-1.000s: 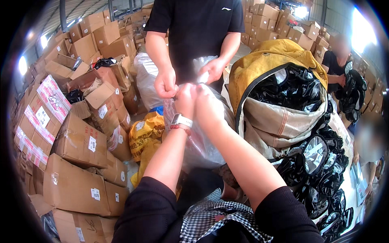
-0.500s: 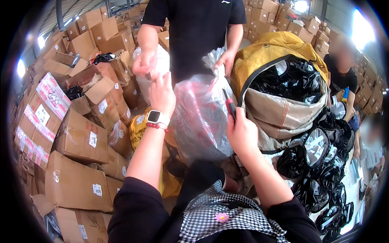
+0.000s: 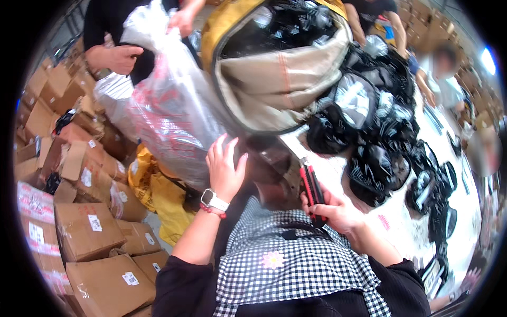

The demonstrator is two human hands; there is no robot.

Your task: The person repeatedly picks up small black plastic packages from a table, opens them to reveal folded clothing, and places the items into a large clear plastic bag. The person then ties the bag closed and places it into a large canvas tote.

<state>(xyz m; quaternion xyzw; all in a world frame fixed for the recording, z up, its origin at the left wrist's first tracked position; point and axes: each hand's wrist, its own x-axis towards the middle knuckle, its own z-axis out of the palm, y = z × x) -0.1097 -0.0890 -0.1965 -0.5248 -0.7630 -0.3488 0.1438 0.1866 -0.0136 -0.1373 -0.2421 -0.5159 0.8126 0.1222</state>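
Observation:
My left hand (image 3: 226, 170) is open, its fingers spread, beside the lower part of a see-through plastic bag (image 3: 171, 108) with red print. Whether the fingertips touch the bag I cannot tell. In front of my checked apron, my right hand (image 3: 342, 212) is closed around a red and black utility knife (image 3: 312, 193), pointing up and away from me; no blade can be made out. A co-worker facing me grips the bag's twisted top with one hand (image 3: 182, 22). That person's other hand (image 3: 122, 59) is beside the bag, fingers curled.
A large yellow and beige sack (image 3: 280, 87) full of black packages stands ahead. Black-wrapped items (image 3: 372, 169) cover part of the white table (image 3: 330, 171) to the right. Cardboard boxes (image 3: 87, 227) pile up on the left, near a yellow sack (image 3: 171, 208). Other people sit or stand beyond the table.
My view has turned right toward the table. My left hand has come away from the co-worker's hand and opened. The knife in my right hand is now lower, nearer my apron.

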